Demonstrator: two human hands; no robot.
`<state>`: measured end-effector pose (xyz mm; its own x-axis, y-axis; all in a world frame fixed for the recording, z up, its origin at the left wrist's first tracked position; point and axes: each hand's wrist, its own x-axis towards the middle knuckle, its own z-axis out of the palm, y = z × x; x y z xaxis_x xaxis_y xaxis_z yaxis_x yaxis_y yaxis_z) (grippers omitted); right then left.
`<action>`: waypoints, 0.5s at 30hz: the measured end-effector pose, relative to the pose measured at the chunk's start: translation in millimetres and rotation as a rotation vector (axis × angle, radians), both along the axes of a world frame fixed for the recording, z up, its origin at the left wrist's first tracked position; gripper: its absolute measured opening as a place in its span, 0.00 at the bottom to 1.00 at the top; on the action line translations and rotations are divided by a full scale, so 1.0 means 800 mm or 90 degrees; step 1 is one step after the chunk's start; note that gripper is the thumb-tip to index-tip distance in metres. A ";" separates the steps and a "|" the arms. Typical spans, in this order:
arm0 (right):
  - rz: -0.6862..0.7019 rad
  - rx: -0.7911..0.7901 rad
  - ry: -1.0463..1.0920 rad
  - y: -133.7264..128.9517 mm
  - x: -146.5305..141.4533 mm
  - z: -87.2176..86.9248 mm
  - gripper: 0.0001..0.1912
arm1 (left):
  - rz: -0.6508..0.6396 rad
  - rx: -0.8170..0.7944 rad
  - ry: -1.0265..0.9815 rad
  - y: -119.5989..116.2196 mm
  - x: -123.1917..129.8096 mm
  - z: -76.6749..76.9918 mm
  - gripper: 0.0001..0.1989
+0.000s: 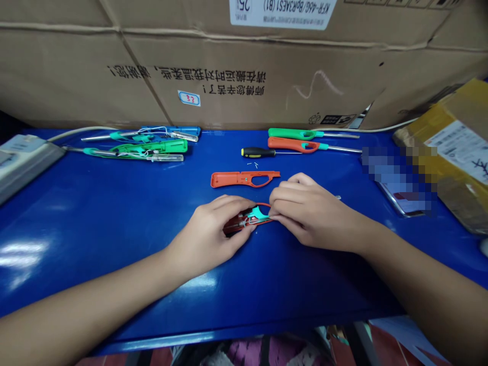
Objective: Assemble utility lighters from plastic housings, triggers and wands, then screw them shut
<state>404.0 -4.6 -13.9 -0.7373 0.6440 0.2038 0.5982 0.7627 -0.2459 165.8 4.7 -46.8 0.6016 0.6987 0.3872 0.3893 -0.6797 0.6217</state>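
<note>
An opened orange lighter (249, 217) lies on the blue table between my hands. Its teal trigger and thin white wires show inside the shell. My left hand (215, 226) wraps round its handle end, fingers above and thumb below. My right hand (299, 208) pinches the other end, where the fingers cover the part they grip. Just beyond, the loose orange shell half (244, 179) rests with its hollow side up. Behind that sits a black and yellow screwdriver (259, 152), and a few tiny pale pins lie between the two.
At the back left are an opened blue lighter (186, 132) and an opened green lighter (163, 147). A closed green lighter (292, 133) and orange lighter (292, 144) lie back right. A phone (404, 195), a taped parcel (457, 147), a power strip (26, 157) and a large carton (213, 66) surround the table.
</note>
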 end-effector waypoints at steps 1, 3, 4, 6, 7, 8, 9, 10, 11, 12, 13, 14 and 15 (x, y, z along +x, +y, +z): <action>-0.001 -0.004 0.001 0.000 0.000 0.000 0.12 | 0.003 0.002 -0.001 0.000 0.000 -0.001 0.13; -0.001 -0.016 0.003 0.001 0.000 0.000 0.12 | 0.007 0.005 -0.008 0.000 0.000 -0.001 0.13; -0.003 -0.024 0.003 0.002 0.000 -0.001 0.11 | 0.008 0.006 -0.011 0.000 0.000 -0.001 0.12; -0.003 -0.038 0.001 0.003 0.000 -0.003 0.10 | 0.013 0.006 -0.015 0.001 0.000 -0.002 0.11; -0.001 -0.043 -0.002 0.003 0.000 -0.004 0.10 | 0.017 0.007 -0.016 0.001 0.000 -0.002 0.11; -0.001 -0.046 -0.003 0.004 0.000 -0.005 0.10 | 0.021 0.010 -0.017 0.001 0.000 -0.001 0.11; 0.001 -0.048 0.000 0.004 0.000 -0.006 0.10 | 0.025 0.012 -0.018 0.001 0.000 -0.001 0.11; 0.003 -0.048 0.008 0.005 0.001 -0.007 0.09 | 0.029 0.014 -0.019 0.001 0.000 -0.001 0.11; 0.005 -0.050 0.019 0.005 0.001 -0.008 0.09 | 0.031 0.015 -0.019 0.001 0.001 -0.001 0.11; 0.006 -0.053 0.030 0.005 0.002 -0.009 0.08 | 0.033 0.016 -0.019 0.001 0.001 -0.001 0.11; 0.008 -0.055 0.039 0.006 0.003 -0.010 0.08 | 0.034 0.017 -0.020 0.001 0.001 -0.002 0.11; 0.009 -0.057 0.043 0.006 0.003 -0.010 0.08 | 0.036 0.019 -0.020 0.001 0.000 -0.002 0.11; 0.008 -0.057 0.040 0.006 0.003 -0.010 0.08 | 0.037 0.020 -0.021 0.001 0.000 -0.002 0.11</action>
